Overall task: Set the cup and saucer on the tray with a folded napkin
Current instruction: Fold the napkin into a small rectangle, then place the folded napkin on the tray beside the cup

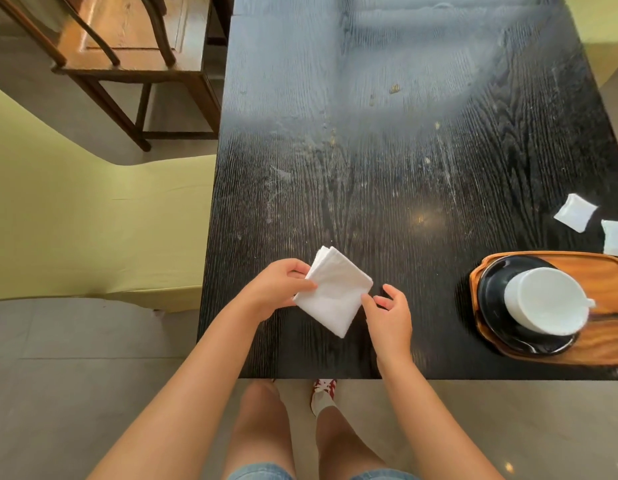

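A white folded napkin (335,292) is held just above the dark table, near its front edge. My left hand (279,289) pinches the napkin's left edge between thumb and fingers. My right hand (387,313) is at the napkin's right corner with its fingers loosely curled; whether it touches the napkin is unclear. At the right, a white cup (543,299) stands on a black saucer (494,306), and both sit on a wooden tray (605,271).
The black wood-grain table (387,150) is dusty and smeared. Two small white dishes lie behind the tray: one white dish (576,213) and another white dish (616,239) at the frame edge. A wooden chair (134,64) stands off the table's far left.
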Tool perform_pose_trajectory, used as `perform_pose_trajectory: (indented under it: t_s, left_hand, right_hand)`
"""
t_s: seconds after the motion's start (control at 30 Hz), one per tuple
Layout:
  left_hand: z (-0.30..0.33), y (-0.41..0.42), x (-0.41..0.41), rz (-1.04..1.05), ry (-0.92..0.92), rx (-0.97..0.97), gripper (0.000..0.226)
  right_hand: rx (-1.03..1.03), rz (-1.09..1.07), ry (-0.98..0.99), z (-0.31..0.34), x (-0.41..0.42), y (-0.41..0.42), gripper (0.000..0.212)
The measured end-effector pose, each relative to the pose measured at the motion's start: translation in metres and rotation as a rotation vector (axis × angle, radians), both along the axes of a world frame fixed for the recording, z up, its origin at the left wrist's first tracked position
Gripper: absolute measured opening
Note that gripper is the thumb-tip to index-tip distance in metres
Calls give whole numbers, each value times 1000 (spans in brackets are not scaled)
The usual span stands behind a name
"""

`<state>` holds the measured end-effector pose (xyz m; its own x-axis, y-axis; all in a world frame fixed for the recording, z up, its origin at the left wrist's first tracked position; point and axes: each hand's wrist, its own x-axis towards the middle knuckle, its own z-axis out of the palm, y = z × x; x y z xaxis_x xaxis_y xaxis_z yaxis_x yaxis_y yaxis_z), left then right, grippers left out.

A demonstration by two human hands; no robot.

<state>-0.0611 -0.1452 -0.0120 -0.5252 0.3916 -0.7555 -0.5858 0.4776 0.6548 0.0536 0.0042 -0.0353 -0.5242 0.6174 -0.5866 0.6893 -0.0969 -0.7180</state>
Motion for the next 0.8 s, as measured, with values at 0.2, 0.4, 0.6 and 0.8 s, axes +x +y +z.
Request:
perform_pose_trajectory:
  t_s: [0.2,0.4,0.6,0.8]
  left_hand:
    - [-1,-12,12,103,-83,104,18]
    - [-9,-21,27,140,-2,77,22]
    - [4,-16,43,233,-3,111,20]
    - [31,-11,58,176,24,179,22]
  right_hand:
    - [-244,68,18,11,-7,7,15]
    - [-228,184,-20,18,-9,16,23]
    - [-177,240,-1,37,-2,27,24]
    - [-124,198,24,62,8,33,25]
